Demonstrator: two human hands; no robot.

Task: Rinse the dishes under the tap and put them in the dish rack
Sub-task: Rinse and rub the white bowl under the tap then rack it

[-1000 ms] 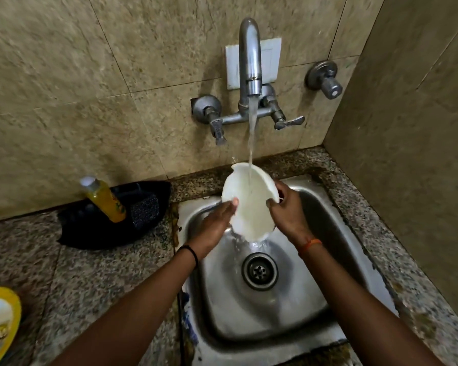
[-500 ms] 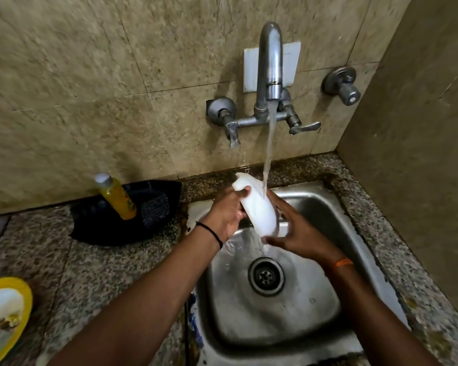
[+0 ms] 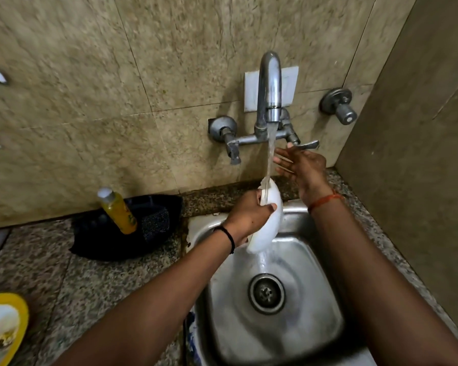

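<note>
while left hand (image 3: 250, 216) grips bowl (image 3: 268, 223), right hand (image 3: 300, 167) apart

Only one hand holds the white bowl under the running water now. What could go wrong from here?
1. The left hand alone grips the wet bowl by its rim, so it may slip into the sink.
2. Water strikes the tilted bowl's rim and may splash onto the counter.
3. The open right hand near the tap handle may bump it.

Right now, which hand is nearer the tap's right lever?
Right. The right hand is raised just below the lever, fingers straight; the left hand is lower, gripping the white plate under the stream.
</note>
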